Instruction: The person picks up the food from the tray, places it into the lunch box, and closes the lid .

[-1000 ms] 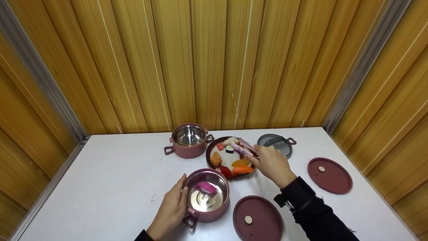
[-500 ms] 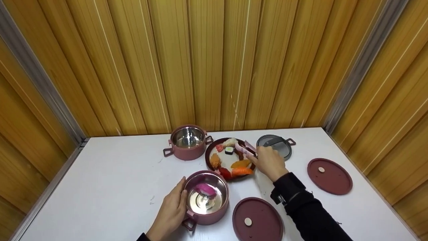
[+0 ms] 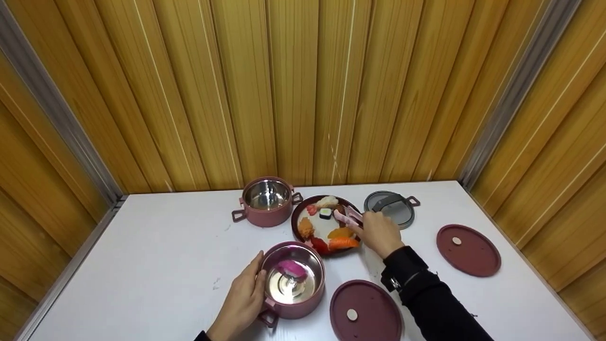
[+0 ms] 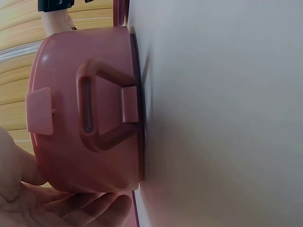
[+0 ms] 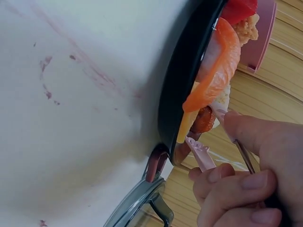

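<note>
Against the left wall of the near pink pot (image 3: pixel 303 307), my left hand (image 3: pixel 241 289) rests with its thumb close to the rim. A bright pink food piece (image 3: pixel 291 268) lies inside that pot. My right hand (image 3: pixel 381 232) holds pale pink tongs (image 3: pixel 347 217) over the right side of a dark-rimmed plate (image 3: pixel 296 230). On the plate are an orange-topped sushi piece (image 3: pixel 343 243), a sushi roll (image 3: pixel 325 214) and other food pieces. In the right wrist view, the tong tips stand apart near a glossy brown piece (image 5: pixel 203 120); whether they touch it I cannot tell.
A second pink pot (image 3: pixel 267 217) stands uncovered at the back, left of the plate. A grey lid with a handle (image 3: pixel 400 210) lies behind my right hand. Two dark red oval lids (image 3: pixel 369 303) lie on the white table (image 3: pixel 156 265), one near the front, one far right.
My right hand and the tongs have shifted slightly to the right and down over the plate, and the tong tips look closer together. The left hand and near pot stay in place.
</note>
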Demonstrator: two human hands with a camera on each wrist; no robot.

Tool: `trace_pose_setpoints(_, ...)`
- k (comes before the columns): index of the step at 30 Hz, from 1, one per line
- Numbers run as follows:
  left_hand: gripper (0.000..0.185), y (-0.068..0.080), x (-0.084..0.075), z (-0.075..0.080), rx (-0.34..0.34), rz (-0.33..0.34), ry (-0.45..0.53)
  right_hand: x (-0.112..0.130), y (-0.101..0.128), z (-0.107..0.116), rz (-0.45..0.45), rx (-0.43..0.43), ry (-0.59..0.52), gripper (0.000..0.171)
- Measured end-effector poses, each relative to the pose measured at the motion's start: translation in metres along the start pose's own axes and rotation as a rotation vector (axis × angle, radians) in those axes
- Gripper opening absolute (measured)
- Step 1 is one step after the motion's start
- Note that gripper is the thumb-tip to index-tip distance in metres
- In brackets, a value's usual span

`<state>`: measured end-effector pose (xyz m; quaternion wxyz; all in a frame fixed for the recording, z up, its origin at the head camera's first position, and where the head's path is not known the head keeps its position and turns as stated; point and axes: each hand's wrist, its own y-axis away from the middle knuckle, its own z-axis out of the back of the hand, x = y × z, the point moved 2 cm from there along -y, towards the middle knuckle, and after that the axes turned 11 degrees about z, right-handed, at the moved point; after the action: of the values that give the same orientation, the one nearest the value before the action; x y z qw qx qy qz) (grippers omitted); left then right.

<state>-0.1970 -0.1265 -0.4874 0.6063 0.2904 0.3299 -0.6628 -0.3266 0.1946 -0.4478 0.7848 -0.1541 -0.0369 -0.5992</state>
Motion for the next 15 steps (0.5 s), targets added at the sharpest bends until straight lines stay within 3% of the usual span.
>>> trace_pose_setpoints(9, 0.051, 0.0002, 0.0004, 0.0001, 0.007, 0.010, -0.007, 0.0020, -0.0015, -0.0042, 0.003, 0.003, -0.016, 0.047)
trace_pose_setpoints(15, 0.053, 0.0012, 0.0012, 0.0006, 0.013, 0.005, -0.003, 0.0023, -0.0022, -0.0082, 0.024, -0.049, 0.006, 0.043)
